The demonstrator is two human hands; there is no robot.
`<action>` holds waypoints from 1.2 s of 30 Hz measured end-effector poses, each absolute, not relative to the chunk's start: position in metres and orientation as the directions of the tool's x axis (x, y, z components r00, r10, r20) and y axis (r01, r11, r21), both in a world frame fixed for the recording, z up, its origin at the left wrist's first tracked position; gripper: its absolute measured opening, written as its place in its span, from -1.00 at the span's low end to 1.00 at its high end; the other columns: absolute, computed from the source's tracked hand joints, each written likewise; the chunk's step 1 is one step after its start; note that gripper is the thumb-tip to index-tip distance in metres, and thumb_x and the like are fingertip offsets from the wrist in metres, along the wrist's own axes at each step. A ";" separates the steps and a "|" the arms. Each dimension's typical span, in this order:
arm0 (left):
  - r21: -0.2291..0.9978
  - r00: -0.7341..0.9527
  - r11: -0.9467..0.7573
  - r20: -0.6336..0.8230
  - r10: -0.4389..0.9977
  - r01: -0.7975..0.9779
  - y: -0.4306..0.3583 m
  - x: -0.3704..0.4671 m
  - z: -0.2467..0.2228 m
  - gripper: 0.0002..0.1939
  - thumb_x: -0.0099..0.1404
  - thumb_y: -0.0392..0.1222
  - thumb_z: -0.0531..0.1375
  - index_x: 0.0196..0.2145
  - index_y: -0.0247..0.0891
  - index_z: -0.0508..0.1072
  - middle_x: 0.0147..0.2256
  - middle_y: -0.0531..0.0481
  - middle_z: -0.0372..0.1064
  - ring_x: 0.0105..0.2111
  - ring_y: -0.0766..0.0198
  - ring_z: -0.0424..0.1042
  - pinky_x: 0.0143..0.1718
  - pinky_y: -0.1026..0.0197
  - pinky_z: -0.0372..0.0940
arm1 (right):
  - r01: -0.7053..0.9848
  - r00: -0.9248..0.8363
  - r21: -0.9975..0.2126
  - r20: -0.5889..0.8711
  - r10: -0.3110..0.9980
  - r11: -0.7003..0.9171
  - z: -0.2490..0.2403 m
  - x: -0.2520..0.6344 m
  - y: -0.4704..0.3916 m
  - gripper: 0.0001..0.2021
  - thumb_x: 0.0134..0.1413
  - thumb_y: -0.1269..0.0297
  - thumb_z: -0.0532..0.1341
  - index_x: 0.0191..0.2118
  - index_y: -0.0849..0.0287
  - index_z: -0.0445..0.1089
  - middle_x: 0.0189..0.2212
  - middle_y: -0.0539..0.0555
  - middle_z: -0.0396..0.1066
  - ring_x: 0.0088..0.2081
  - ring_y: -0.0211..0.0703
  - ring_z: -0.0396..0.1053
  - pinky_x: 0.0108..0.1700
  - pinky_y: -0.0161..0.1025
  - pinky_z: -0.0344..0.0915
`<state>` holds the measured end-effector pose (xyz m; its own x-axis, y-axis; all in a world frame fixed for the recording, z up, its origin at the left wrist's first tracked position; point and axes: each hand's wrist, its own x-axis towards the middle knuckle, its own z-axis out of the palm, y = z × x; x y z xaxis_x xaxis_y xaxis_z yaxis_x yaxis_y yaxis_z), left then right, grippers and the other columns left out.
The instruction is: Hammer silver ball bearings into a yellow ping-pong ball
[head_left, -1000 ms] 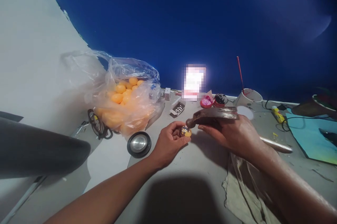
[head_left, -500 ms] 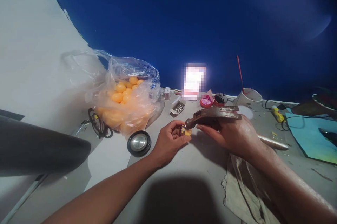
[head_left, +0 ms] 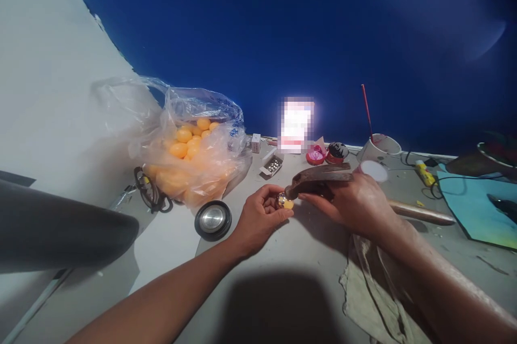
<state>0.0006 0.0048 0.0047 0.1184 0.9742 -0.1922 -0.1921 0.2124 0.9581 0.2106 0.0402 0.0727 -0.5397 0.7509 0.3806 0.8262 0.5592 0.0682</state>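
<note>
My left hand (head_left: pixel 264 215) is closed round a small orange ball (head_left: pixel 287 204) partly covered with shiny metal studs, resting low over the table. In my right hand (head_left: pixel 359 201) is a claw hammer (head_left: pixel 319 176), gripped close to its head. The hammer's round striking face is at the ball's upper edge; whether it touches cannot be made out. The hammer's handle sticks out to the right beyond my hand. Behind the ball stands a small open white box (head_left: pixel 272 165) of shiny metal pieces that look like thumbtacks.
A clear plastic bag (head_left: pixel 194 155) of orange balls stands at the back left. A round black-rimmed metal lid (head_left: pixel 213 220) lies beside my left wrist. A bright blurred screen (head_left: pixel 297 123) leans on the blue wall. A cloth (head_left: pixel 374 295) lies under my right forearm; a white cup (head_left: pixel 382 146) is behind.
My right hand and the hammer have shifted slightly left, the handle's end has swung a little to the right and up. My left hand and the ball stay in place.
</note>
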 end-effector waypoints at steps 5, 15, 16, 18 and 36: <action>0.960 0.121 0.222 -0.203 0.972 -0.172 0.004 0.000 0.006 -0.52 -0.03 -0.18 0.48 -0.15 -0.28 0.48 -0.36 0.05 0.47 -0.38 0.34 0.39 -0.33 0.30 0.30 | 0.812 -0.529 0.000 0.421 0.737 0.583 0.073 0.212 0.041 -0.64 0.34 -0.07 0.17 -0.14 -0.01 0.65 -0.40 0.06 0.64 -0.46 -0.08 0.51 -0.43 -0.23 0.16; 0.967 0.133 0.203 -0.183 0.974 -0.155 0.005 0.000 0.004 -0.54 0.00 -0.17 0.47 -0.14 -0.27 0.49 -0.35 0.05 0.46 -0.36 0.34 0.39 -0.33 0.30 0.30 | 0.829 -0.501 -0.024 0.413 0.761 0.559 0.072 0.211 0.040 -0.58 0.31 -0.12 0.17 -0.16 0.07 0.65 -0.40 0.11 0.63 -0.46 -0.07 0.50 -0.40 -0.21 0.21; 0.967 0.134 0.203 -0.183 0.974 -0.156 0.005 -0.001 0.003 -0.54 0.01 -0.18 0.47 -0.14 -0.26 0.48 -0.34 0.05 0.46 -0.36 0.33 0.39 -0.32 0.30 0.31 | 0.830 -0.509 -0.006 0.400 0.762 0.557 0.072 0.211 0.040 -0.58 0.31 -0.12 0.18 -0.19 0.08 0.65 -0.43 0.11 0.62 -0.48 -0.07 0.49 -0.41 -0.21 0.20; 0.968 0.137 0.198 -0.178 0.975 -0.154 0.005 -0.001 0.002 -0.55 0.01 -0.18 0.47 -0.14 -0.26 0.48 -0.34 0.05 0.46 -0.35 0.34 0.39 -0.32 0.30 0.31 | 0.835 -0.526 0.055 0.373 0.764 0.548 0.072 0.211 0.040 -0.57 0.28 -0.13 0.20 -0.30 0.10 0.65 -0.51 0.12 0.58 -0.53 -0.06 0.46 -0.45 -0.19 0.14; 0.969 0.124 0.189 -0.171 0.978 -0.156 0.004 -0.001 0.006 -0.55 0.03 -0.17 0.46 -0.13 -0.26 0.47 -0.30 0.02 0.50 -0.30 0.31 0.45 -0.23 0.28 0.35 | 0.822 -0.511 -0.054 0.368 0.777 0.566 0.077 0.210 0.037 -0.57 0.30 -0.12 0.18 -0.18 0.12 0.64 -0.38 0.16 0.62 -0.39 -0.03 0.52 -0.33 -0.19 0.27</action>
<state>-0.0007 0.0042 0.0064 0.1236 0.9775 -0.1707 -0.1564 0.1890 0.9694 0.2102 0.0373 0.0767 -0.5109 0.7770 0.3678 0.8223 0.5664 -0.0544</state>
